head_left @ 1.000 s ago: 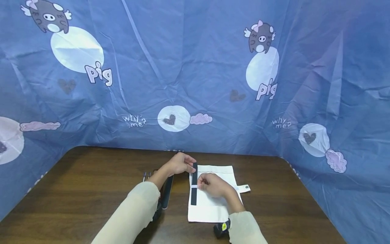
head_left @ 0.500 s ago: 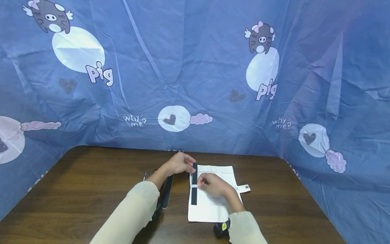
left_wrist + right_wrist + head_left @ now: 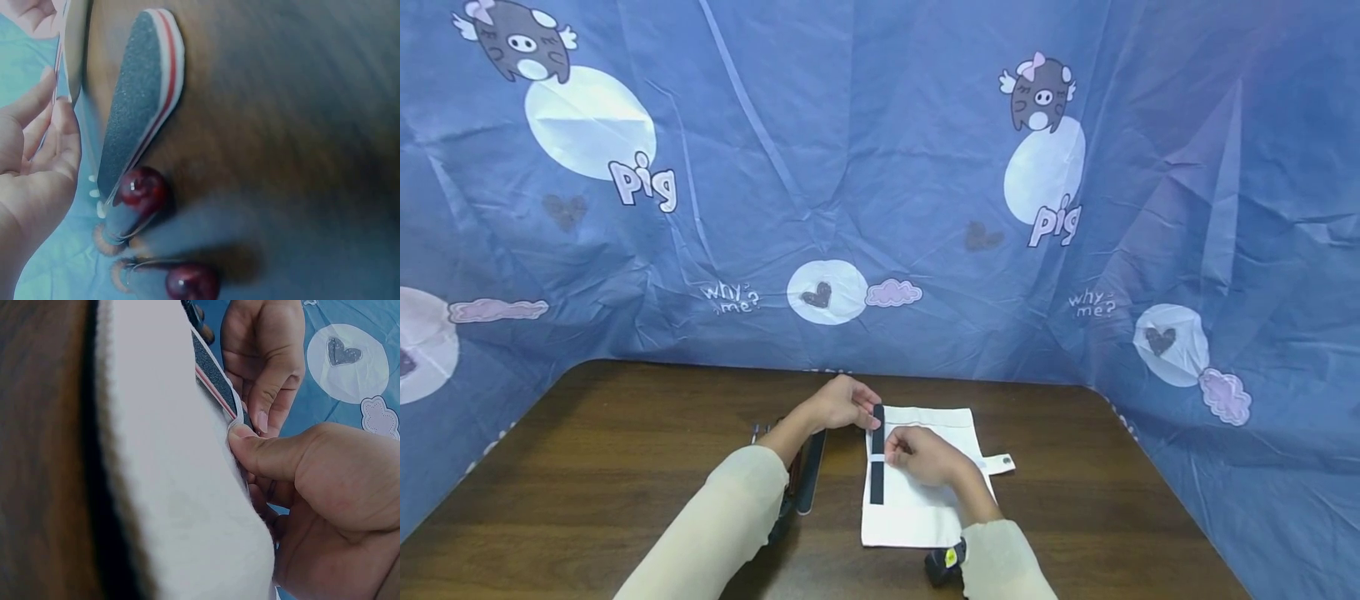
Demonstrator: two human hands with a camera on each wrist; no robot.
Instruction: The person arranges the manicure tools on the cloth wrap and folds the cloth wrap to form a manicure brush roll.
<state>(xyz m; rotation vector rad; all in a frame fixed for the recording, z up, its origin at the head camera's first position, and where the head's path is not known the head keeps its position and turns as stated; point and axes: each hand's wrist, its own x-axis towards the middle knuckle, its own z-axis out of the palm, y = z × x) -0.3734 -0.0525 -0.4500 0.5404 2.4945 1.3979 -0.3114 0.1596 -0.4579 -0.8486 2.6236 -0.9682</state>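
A black nail-file strip (image 3: 877, 483) lies along the left side of a white fabric pouch (image 3: 910, 527), under a thin white elastic band (image 3: 877, 457). My left hand (image 3: 842, 403) pinches the strip's far end between thumb and fingers. My right hand (image 3: 923, 454) pinches the band beside the strip; in the right wrist view the thumb of the right hand (image 3: 344, 487) presses on the band's edge. The strip (image 3: 214, 374) shows a red and white layered edge there.
A second dark file (image 3: 809, 483) lies left of the pouch, with several slim tools (image 3: 756, 432) partly under the left forearm. Two shiny dark-red round ends (image 3: 144, 189) show in the left wrist view. A tab with a snap (image 3: 1002, 463) sticks out from the pouch's right side.
The black strip's far end has shifted slightly toward the near side, with my left fingers still on it. My right hand keeps its place at the band.
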